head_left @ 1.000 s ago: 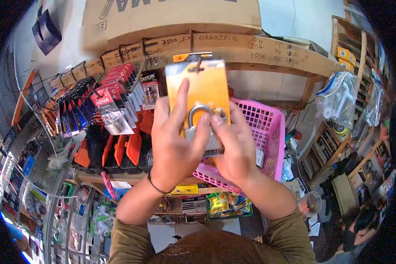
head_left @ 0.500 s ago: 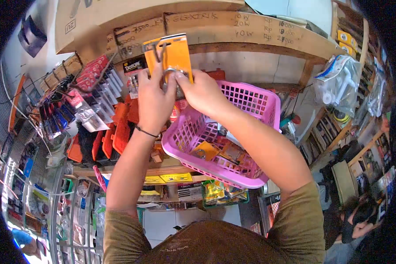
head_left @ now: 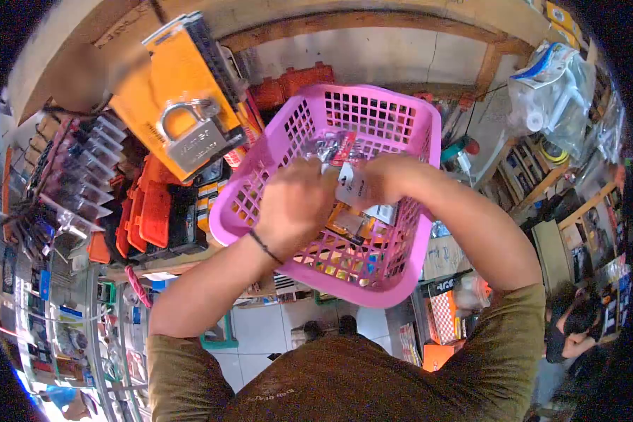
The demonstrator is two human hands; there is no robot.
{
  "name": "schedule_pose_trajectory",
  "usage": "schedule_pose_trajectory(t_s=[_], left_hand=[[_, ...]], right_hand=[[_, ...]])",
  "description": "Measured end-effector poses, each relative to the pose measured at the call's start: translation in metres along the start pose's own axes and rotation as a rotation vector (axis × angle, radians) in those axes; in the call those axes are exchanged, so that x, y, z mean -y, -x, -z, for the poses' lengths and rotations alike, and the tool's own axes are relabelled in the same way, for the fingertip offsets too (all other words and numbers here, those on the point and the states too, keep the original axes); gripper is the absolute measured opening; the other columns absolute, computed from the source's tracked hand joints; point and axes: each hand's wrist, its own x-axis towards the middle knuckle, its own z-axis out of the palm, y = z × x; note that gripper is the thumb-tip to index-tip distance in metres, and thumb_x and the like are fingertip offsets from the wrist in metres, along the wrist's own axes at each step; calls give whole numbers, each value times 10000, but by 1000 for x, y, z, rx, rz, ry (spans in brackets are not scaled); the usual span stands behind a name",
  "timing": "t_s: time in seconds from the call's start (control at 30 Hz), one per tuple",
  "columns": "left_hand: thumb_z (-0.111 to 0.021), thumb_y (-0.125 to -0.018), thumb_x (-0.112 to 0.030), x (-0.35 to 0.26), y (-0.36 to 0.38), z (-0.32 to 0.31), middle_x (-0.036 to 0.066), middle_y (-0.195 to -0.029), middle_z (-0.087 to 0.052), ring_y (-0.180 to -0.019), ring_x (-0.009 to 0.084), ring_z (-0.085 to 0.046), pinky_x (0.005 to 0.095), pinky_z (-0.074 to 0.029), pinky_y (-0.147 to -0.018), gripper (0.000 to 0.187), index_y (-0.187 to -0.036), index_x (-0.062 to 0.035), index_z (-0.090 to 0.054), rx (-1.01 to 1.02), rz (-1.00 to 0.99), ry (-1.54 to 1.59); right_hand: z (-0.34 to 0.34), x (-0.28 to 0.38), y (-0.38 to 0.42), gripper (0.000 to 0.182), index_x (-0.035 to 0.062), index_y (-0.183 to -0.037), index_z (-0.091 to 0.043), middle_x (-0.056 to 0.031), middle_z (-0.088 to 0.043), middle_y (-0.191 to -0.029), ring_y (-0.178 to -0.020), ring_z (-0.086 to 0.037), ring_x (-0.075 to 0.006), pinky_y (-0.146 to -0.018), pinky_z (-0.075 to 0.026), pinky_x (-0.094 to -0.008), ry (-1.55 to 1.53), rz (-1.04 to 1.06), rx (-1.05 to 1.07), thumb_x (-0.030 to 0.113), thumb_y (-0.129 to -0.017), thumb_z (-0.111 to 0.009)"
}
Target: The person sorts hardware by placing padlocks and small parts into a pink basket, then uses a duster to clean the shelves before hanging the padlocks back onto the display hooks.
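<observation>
Both of my hands are inside the pink plastic basket. My left hand, with a dark cord on its wrist, has its fingers curled in at the edge of a small clear packet with a white label. My right hand is closed on the packet's other side; its fingertips are partly hidden. Behind the packet in the basket lies a red and silver packaged item. An orange-carded pack lies below it. Up to the left hangs a padlock on an orange card.
Orange plastic cases stand left of the basket, below hanging blister packs. A bagged white fitting hangs at the right. A wooden beam crosses the top. Another person is at the lower right.
My hands have left the orange-carded padlock pack, which now hangs at the upper left. They have come down into the basket, onto a small packet. The view has shifted too.
</observation>
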Motion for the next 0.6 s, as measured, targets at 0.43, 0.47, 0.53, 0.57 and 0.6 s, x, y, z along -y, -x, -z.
schedule_pose_trajectory(t_s=[0.43,0.47,0.53,0.57,0.6], left_hand=[[-535,-759,-376,43,6,-29,192,-825,-602,-765,349,-585,428,-467,-661,342,-908,-78,-614,489,312,500],[-535,-763,-375,47,10,-30,197,-829,-601,-772,349,-585,423,-466,-673,345,-916,-75,-611,458,303,497],[-536,-770,-383,55,17,-42,206,-851,-600,-816,347,-580,408,-458,-723,376,-926,-47,-599,420,257,502],[-536,-770,-383,60,18,-50,206,-851,-600,-816,347,-580,408,-458,-723,376,-926,-47,-599,404,260,502],[-528,-780,-395,62,18,-55,211,-874,-596,-837,347,-578,403,-455,-736,402,-946,-34,-586,436,254,618]], right_hand=[[-14,-36,-29,198,28,-794,-635,-213,-600,-775,-770,-598,-321,-657,-484,-396,137,-93,-50,171,-686,-550],[-6,-45,-22,212,30,-872,-601,-179,-606,-768,-752,-595,-288,-648,-468,-384,-1,-48,-68,151,-714,-529],[13,-47,-6,238,32,-950,-567,-144,-611,-761,-735,-592,-256,-638,-453,-372,-123,3,-85,131,-742,-508],[23,-42,5,264,30,-996,-550,-120,-618,-815,-778,-585,-212,-681,-451,-346,-273,53,-60,103,-747,-505],[28,-38,13,296,28,-1042,-533,-95,-624,-869,-821,-579,-169,-724,-449,-319,-425,102,-34,75,-752,-502]])
